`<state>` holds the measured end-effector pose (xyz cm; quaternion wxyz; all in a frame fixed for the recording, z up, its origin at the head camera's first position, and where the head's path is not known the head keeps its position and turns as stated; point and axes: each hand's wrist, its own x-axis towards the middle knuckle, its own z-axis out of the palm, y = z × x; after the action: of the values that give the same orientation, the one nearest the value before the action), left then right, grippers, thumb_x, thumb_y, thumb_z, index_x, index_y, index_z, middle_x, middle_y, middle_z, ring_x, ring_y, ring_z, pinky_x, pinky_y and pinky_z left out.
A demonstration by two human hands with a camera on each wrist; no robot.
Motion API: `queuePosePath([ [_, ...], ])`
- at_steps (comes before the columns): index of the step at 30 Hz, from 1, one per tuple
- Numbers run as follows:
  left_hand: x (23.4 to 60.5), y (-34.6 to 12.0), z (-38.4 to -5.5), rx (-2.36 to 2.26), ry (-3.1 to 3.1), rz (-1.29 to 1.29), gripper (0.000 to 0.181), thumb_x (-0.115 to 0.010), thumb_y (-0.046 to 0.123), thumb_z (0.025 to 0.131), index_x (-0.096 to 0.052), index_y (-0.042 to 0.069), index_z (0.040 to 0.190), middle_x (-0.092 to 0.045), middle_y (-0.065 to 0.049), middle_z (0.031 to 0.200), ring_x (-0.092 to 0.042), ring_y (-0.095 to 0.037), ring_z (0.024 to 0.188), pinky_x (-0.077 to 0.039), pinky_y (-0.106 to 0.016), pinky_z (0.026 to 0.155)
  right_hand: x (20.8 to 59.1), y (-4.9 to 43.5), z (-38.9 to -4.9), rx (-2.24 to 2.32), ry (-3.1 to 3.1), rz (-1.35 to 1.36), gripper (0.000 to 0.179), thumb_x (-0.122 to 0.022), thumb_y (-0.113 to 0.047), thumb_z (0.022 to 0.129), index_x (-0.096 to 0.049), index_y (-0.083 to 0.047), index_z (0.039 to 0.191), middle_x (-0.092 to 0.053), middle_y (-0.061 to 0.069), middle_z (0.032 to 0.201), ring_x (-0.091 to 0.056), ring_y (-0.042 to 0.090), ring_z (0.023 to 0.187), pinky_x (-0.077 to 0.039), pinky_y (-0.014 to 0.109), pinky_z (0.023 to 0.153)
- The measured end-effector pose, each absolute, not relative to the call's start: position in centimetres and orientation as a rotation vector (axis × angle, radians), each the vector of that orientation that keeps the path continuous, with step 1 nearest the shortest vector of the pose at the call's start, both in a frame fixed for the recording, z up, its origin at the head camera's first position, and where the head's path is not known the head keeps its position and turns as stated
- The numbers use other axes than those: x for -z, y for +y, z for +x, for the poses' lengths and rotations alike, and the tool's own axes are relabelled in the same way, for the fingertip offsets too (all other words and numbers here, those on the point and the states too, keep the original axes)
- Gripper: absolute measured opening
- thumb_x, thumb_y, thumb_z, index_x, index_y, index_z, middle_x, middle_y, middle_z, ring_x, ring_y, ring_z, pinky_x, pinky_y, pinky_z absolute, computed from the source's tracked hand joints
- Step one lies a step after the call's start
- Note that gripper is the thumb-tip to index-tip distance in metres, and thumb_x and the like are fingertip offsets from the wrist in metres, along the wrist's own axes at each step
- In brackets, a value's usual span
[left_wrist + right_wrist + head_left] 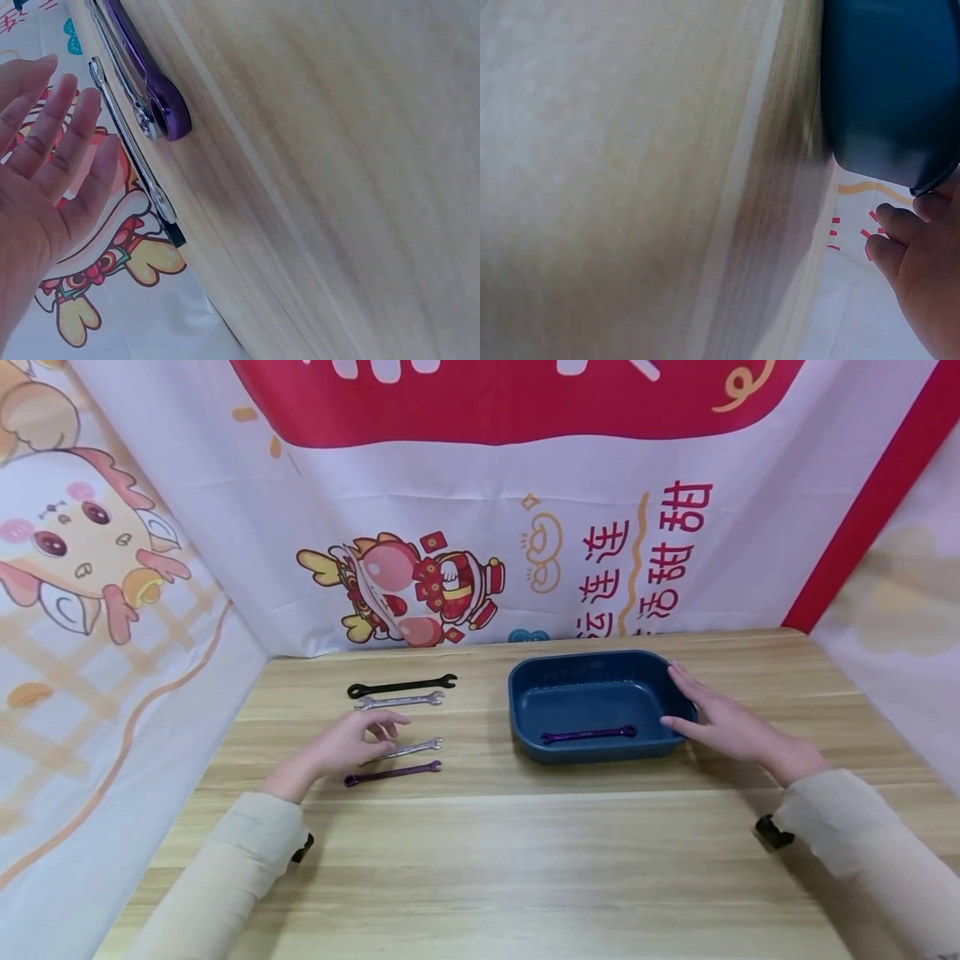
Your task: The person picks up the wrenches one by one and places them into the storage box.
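Note:
My left hand (352,742) hovers over a row of combination wrenches, fingers loosely bent and holding nothing. Nearest it lies a silver wrench (420,747), partly covered by the hand. A purple wrench (171,112) lies on the near side of it. Beyond the hand are another silver wrench (401,701) and a black wrench (401,686). My right hand (723,722) grips the right end of a blue plastic basin (525,739), its thumb and a finger over the rim; other fingers (900,223) show outside the wall. One purple wrench (588,735) rests inside the basin.
The wood-grain table (480,860) ends at a printed cloth backdrop (465,510) just behind the basin and wrenches. More cloth (112,693) hangs along the left side. A stretch of tabletop separates the wrenches from the basin.

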<state>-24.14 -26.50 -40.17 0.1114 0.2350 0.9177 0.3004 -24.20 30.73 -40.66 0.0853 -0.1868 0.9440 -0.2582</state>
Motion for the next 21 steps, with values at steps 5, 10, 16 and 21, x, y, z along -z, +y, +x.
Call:
queuePosePath([
  [5,40.18,-26.57,-24.26,-0.846,2.677,0.704,0.041,-0.071,0.001,0.092,-0.066,0.002,0.133,-0.068,-0.007,0.109,-0.063,-0.025,0.103,-0.055,-0.043,0.090,40.61,30.76,-24.15,0.791,2.814,-0.549,0.094,-0.061,-0.047,0.101,-0.004,-0.010,0.165,-0.001,0.016,0.170,-0.011,0.048,0.151,-0.021,0.069,0.113],
  [10,40.35,-26.28,-24.27,-0.826,2.644,0.740,0.040,-0.073,-0.001,0.090,-0.067,0.001,0.129,-0.067,-0.007,0.108,-0.064,-0.026,0.102,-0.056,-0.043,0.090,40.59,30.71,-24.17,0.784,2.805,-0.549,0.094,-0.061,-0.046,0.101,-0.002,-0.011,0.165,0.001,0.016,0.170,-0.010,0.047,0.152,-0.021,0.069,0.113],
  [16,40.59,-25.87,-24.28,-0.785,2.631,0.738,0.041,-0.074,-0.002,0.089,-0.067,0.001,0.129,-0.067,-0.011,0.112,-0.067,-0.025,0.101,-0.056,-0.042,0.089,40.64,30.66,-24.16,0.779,2.807,-0.556,0.094,-0.061,-0.047,0.101,-0.003,-0.010,0.165,-0.001,0.017,0.170,-0.011,0.047,0.152,-0.021,0.068,0.113],
  [21,40.88,-25.67,-24.46,-0.734,2.659,0.759,0.041,-0.074,-0.004,0.087,-0.068,0.002,0.127,-0.069,-0.011,0.113,-0.066,-0.023,0.099,-0.055,-0.043,0.089,40.57,30.59,-24.09,0.786,2.804,-0.555,0.094,-0.061,-0.046,0.101,-0.003,-0.010,0.165,0.000,0.017,0.170,-0.010,0.047,0.152,-0.021,0.069,0.113],
])
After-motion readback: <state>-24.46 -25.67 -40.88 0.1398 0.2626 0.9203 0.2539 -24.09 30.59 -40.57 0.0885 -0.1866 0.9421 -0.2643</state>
